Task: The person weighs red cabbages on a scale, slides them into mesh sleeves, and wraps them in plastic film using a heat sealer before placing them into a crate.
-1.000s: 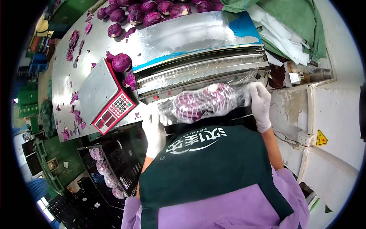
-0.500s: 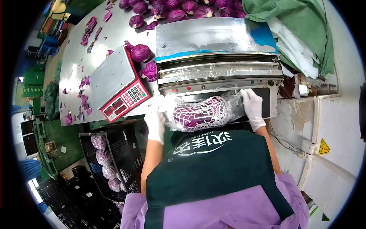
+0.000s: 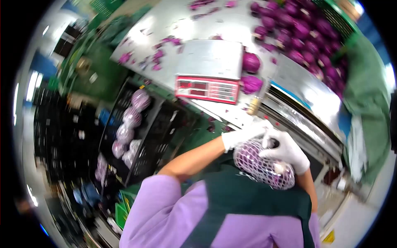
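A pack of red cabbage [image 3: 258,165] in a white foam net and shiny clear film is held against the front of a dark green apron. My right hand [image 3: 287,151], in a white glove, curls over its upper side with thumb and fingers bent inward. My left hand [image 3: 248,134], also gloved, is closed at the pack's upper end, its fingertips meeting those of the right. What exactly the left fingers pinch is partly hidden and blurred. Behind the hands stands the film-wrapping machine [image 3: 304,120], its metal top tilted in view.
A red and silver scale [image 3: 209,89] sits on the metal table [image 3: 159,25], beside loose red cabbages [image 3: 251,62] and torn leaves. More cabbages [image 3: 300,31] are heaped at the back right. At left, a black crate [image 3: 155,136] holds several netted cabbages [image 3: 125,133].
My view has swung left. The pack has come off the wrapping machine's front and up against my apron. My hands moved from its two sides to close together at its upper end.
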Action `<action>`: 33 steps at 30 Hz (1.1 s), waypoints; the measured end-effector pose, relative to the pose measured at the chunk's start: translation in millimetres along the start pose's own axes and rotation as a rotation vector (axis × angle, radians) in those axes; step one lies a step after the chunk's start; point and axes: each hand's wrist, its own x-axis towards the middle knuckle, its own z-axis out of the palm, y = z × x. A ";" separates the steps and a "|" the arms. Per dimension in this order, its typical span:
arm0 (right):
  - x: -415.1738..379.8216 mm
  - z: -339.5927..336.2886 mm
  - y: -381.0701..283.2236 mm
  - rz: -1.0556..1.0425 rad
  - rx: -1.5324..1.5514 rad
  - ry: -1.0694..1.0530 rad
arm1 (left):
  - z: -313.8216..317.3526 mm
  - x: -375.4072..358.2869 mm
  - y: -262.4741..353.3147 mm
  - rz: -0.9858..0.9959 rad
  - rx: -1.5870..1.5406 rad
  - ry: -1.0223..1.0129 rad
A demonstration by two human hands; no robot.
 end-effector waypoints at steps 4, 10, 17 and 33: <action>23.7 27.8 -48.4 -0.188 -0.412 -0.046 | -31.0 -26.2 -13.4 0.169 0.064 -0.237; 68.6 50.5 -87.3 -0.314 -0.512 -0.756 | -35.5 -70.0 11.0 -0.105 -0.173 -0.212; 126.2 74.0 -127.0 -0.252 -0.104 -0.809 | -46.0 -164.7 12.5 -0.058 -0.725 0.020; 212.9 124.7 -27.8 0.233 0.178 -0.158 | -294.8 -483.8 -32.8 0.154 0.666 1.719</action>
